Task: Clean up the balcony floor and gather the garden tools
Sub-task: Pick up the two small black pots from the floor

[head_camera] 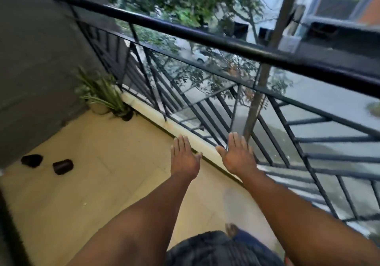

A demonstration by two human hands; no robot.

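Plainly both hands are flat, fingers spread, holding nothing: the left hand point(183, 158) and right hand point(238, 156) are stretched out over the floor's point(86, 183) edge by the railing point(205, 37). No garden tool shows; the only loose things are two dark pots point(62, 166) tipped on their sides, well apart from the hands, down to the left by the wall point(37, 60). The left hand is nearer, so it would likely lead.
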